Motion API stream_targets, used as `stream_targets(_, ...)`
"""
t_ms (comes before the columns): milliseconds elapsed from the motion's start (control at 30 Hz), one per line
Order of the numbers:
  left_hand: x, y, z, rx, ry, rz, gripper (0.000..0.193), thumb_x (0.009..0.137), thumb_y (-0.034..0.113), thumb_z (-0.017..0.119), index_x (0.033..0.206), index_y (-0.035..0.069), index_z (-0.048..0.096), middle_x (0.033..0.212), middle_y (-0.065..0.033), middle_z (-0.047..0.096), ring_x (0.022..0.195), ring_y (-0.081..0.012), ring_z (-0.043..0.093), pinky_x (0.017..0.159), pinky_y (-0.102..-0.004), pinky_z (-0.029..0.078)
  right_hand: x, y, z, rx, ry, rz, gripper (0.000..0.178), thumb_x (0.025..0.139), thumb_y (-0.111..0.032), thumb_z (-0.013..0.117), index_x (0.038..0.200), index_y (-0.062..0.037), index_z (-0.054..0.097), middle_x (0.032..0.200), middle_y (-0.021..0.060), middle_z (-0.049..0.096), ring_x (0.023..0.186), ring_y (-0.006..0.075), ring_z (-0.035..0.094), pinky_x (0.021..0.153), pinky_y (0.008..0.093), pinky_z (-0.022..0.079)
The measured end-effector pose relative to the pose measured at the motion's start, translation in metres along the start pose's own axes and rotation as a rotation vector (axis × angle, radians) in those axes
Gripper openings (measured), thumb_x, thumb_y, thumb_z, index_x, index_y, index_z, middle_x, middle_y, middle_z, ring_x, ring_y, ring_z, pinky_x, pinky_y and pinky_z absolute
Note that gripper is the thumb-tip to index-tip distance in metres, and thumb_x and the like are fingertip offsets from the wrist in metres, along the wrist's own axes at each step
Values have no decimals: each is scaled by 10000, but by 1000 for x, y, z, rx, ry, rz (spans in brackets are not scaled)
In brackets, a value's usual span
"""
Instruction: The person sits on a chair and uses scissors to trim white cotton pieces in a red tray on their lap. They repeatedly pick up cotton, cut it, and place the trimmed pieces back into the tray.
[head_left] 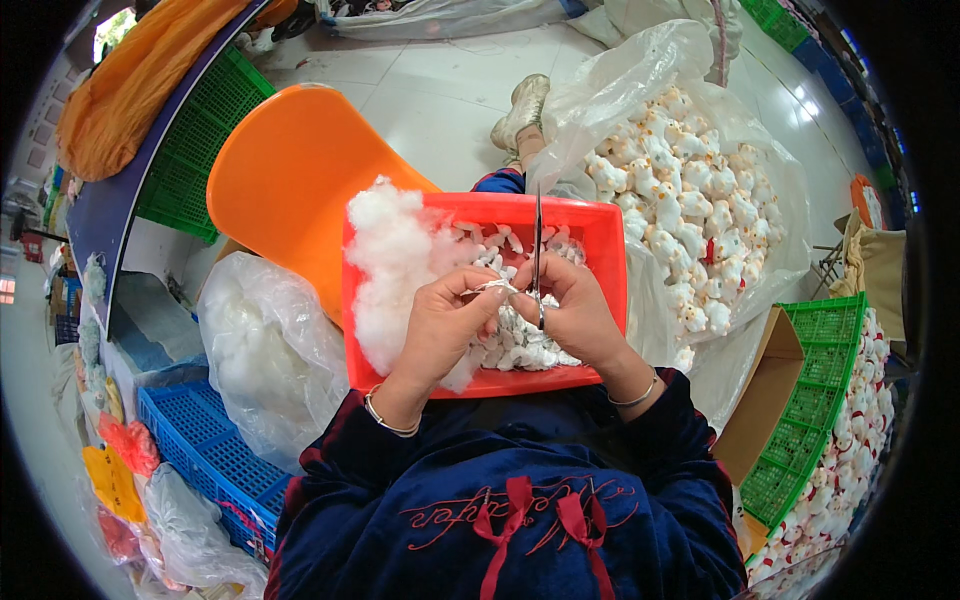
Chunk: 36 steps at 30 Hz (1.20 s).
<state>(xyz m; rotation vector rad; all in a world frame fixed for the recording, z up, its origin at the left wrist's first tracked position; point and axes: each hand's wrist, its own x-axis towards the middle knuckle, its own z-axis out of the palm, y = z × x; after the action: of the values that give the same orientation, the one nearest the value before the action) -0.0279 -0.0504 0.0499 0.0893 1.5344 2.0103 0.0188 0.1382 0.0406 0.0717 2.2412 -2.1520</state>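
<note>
Red tray (600,225): stuffing (395,260), toy pieces (515,345) | left hand (440,325) pinches piece | right hand (580,315) grips scissors (537,250), probably

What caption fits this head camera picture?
Left hand pinches a small white piece while right hand holds scissors over a red tray.

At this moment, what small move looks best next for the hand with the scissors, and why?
Probably ease the scissors toward the small white piece pinched in the left hand. The right hand holds the blades upright beside it, over the red tray.
</note>
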Motion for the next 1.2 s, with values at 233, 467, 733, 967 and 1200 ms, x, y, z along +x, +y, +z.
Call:
stream_targets(233,4,1,-1,-273,17,-185,171,1014,157,604,1060,7,672,976,-107,732,817,-164,741,589,-205,556,0,-3,-5,-106,-9,54,229,840,-187,783,981,-51,664,863,-6,643,764,93,530,731,257,451)
stream_targets(467,6,-3,-13,-211,96,-106,174,1018,163,606,1034,6,679,1014,-100,727,955,-208,745,693,-247,585,-25,-25,-38,-592,-87,-165,383,746,-240,855,1049,-68,695,863,79,658,828,255,609,767,359,492)
stream_targets(733,7,0,-7,-181,112,-47,231,1021,160,585,1123,-25,680,1046,-145,740,979,-218,740,718,-256,595,-40,-26,-49,-882,-178,-167,359,750,-244,832,1048,-82,715,867,82,675,888,293,607,777,406,493)
stream_targets(967,5,-3,-11,-185,125,-12,244,1020,168,592,1122,-31,689,1057,-146,742,969,-213,738,749,-261,598,-42,-24,-50,-841,-136,-205,391,715,-198,869,1050,-65,717,813,70,649,815,277,595,728,390,487)
stream_targets(1200,4,-5,-8,-196,114,-74,203,1008,167,627,1030,-12,719,1007,-96,735,906,-166,725,741,-266,598,-40,-23,-46,-775,-154,-164,396,717,-182,872,1062,-62,719,818,68,655,825,261,624,739,375,505)
